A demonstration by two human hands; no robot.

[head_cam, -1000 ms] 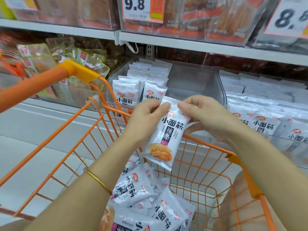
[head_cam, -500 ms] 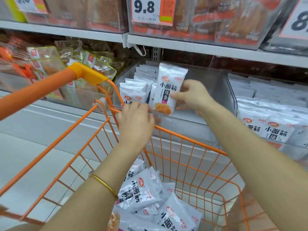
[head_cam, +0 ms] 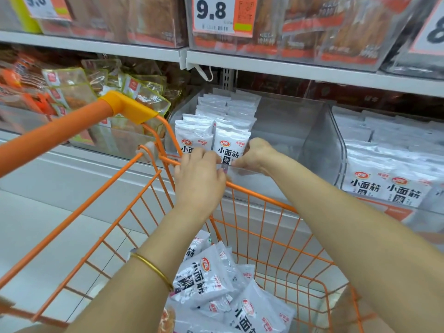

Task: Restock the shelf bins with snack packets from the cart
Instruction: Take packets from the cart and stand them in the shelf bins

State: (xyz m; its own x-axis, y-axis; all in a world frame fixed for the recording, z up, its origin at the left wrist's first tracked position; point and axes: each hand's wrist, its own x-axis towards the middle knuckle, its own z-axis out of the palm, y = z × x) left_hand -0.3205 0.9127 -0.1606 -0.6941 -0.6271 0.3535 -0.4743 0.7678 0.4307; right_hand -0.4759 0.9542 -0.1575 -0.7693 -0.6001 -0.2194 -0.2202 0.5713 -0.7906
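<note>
Head view: carried snack packet (head_cam: 230, 150) from above cart (head_cam: 264, 200) into bin (head_cam: 307, 135), now upright fronting its right row, right hand (head_cam: 258, 156) curled on its edge, left hand (head_cam: 199, 175) fingers bent against it, grip unclear; one more stocked.

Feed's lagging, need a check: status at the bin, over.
Right hand pinches front packet, upright in clear bin. Left hand at its lower edge, grip unclear. Nothing blocking.

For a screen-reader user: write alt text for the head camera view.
The right hand holds a white snack packet upright at the front of a clear shelf bin, the left hand beside it, above an orange cart holding more packets.
</note>
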